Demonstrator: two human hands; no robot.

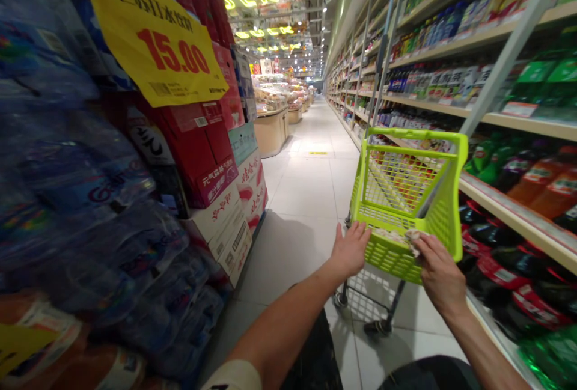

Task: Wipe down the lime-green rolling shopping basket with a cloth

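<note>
A lime-green shopping cart [412,133] with a slatted plastic basket stands in front of me, a little to the right. My left hand [350,250] is at the near left edge of its basket, fingers stretched out and thumb apart, seemingly touching the rim. In my right hand [440,273] is a crumpled pale cloth or tissue [411,238], pinched between the fingers over the basket's near rim. More whitish material shows along that rim, too small to make out. The palms of both hands are hidden.
Shelves of bottled drinks [527,276] run close along the right, beside the cart. On the left rise stacked water packs [103,185] and drink cartons [220,222] under a yellow price sign [166,47]. A tiled aisle [306,179] leads ahead past wooden display bins [271,131].
</note>
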